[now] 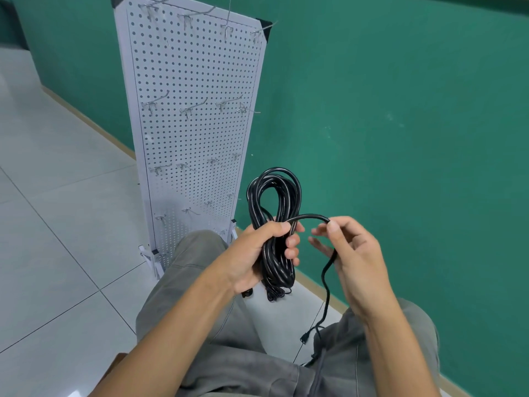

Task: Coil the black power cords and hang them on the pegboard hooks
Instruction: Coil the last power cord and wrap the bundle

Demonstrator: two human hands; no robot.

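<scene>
Nearest are the knees in grey trousers (200, 325), the person seated over a pale tiled floor (57, 224) by a green wall (400, 110). The left hand (257, 253) grips the coil (274, 224) at its waist; the right hand (352, 253) pinches the loose tail (310, 217), fingers curled. The bundle could spring apart if that grip eases, or the dangling plug (304, 338) could snag. The pegboard (194, 124) stands near, its hooks (154, 103) bare.

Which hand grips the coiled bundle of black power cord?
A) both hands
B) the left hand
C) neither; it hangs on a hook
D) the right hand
B: the left hand wraps the coiled black power cord bundle, while the right hand pinches only the loose strand.
</scene>
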